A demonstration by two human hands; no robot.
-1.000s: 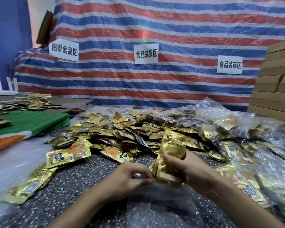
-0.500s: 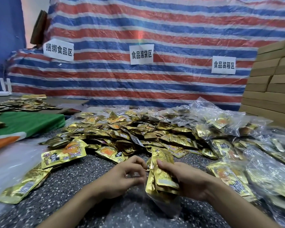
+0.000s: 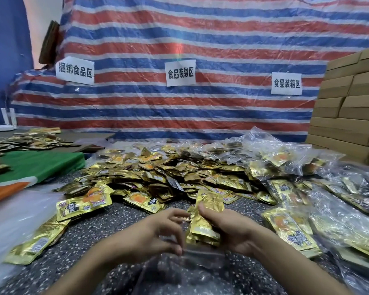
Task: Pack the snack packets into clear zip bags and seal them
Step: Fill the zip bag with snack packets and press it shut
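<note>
I count two hands. The right hand [image 3: 232, 228] has its fingers wrapped round one stack of gold packets [image 3: 205, 222] (several, too tight to count), upright just above one clear zip bag [image 3: 200, 260]. The left hand [image 3: 158, 233] pinches the bag's mouth with curled fingers. Beyond, a loose pile of packets [image 3: 158, 171] covers the speckled surface [image 3: 90, 237]. Filled bags [image 3: 339, 220] crowd the right, and three paper signs [image 3: 180, 73] hang behind.

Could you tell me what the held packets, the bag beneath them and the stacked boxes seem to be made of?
The snack packets in the right hand: probably metallised foil film, glossy gold with crinkled glints. The clear zip bag: thin soft plastic, see-through and wrinkled. The boxes: apparently plain brown cardboard, matte, flat-edged.
</note>
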